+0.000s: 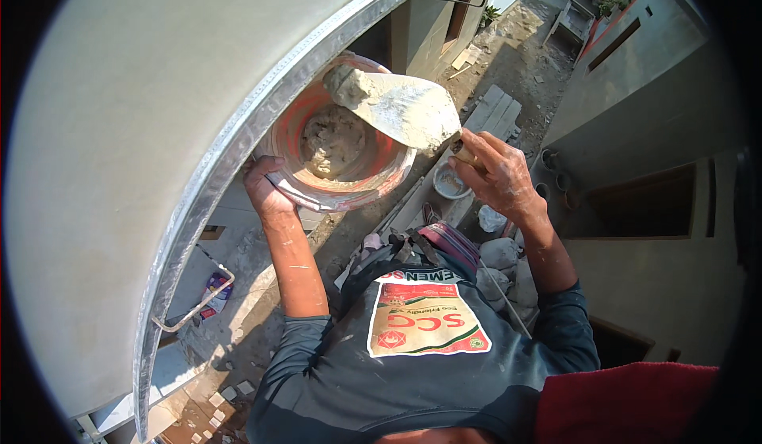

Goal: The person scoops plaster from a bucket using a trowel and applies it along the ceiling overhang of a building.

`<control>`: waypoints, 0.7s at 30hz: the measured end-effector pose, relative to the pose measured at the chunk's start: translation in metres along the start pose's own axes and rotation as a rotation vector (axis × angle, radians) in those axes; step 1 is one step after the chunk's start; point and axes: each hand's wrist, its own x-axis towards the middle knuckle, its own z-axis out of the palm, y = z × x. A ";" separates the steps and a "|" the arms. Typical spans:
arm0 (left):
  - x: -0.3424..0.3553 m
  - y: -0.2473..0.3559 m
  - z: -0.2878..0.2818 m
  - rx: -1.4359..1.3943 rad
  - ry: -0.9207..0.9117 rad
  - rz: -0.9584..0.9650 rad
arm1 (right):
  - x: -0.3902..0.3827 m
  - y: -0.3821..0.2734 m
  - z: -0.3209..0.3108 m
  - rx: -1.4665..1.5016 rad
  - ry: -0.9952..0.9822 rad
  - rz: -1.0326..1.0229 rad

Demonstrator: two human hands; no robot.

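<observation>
My left hand grips the side of a round red bucket coated in pale residue, with a lump of wet grey mortar inside. My right hand is closed on the wooden handle of a trowel. The trowel's wide blade is smeared with pale mortar and lies over the bucket's upper right part, with a thick clump at its far left end. The bucket is just beside a metal-edged curved white surface.
The white surface with its metal edge fills the left. Far below are planks, a white bucket, sacks, a bent metal bar and scattered rubble. A grey building wall with dark openings stands at the right.
</observation>
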 end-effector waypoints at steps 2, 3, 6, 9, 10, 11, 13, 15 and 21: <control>0.005 -0.005 0.001 0.022 0.010 -0.024 | 0.001 0.003 -0.006 -0.014 0.017 0.024; 0.006 -0.008 -0.001 0.028 0.004 -0.024 | 0.000 0.003 -0.010 -0.018 0.024 0.045; 0.013 -0.013 -0.002 0.029 0.012 -0.065 | 0.004 0.003 -0.014 0.009 0.063 0.047; 0.009 -0.016 -0.007 -0.005 0.087 -0.107 | 0.009 0.004 -0.010 0.044 0.019 0.067; 0.012 -0.021 -0.012 -0.031 0.089 -0.106 | 0.011 0.007 -0.007 0.053 0.000 0.034; 0.012 -0.024 -0.023 -0.060 0.090 -0.105 | 0.014 0.011 -0.002 0.043 -0.016 0.019; 0.005 -0.030 -0.024 -0.133 0.105 -0.059 | 0.025 0.022 0.014 0.046 -0.087 -0.005; -0.007 -0.036 -0.004 -0.202 0.152 -0.029 | 0.032 0.032 0.028 0.066 -0.167 0.042; -0.025 -0.080 -0.018 -0.028 0.376 0.086 | 0.047 0.078 0.080 0.113 -0.407 -0.053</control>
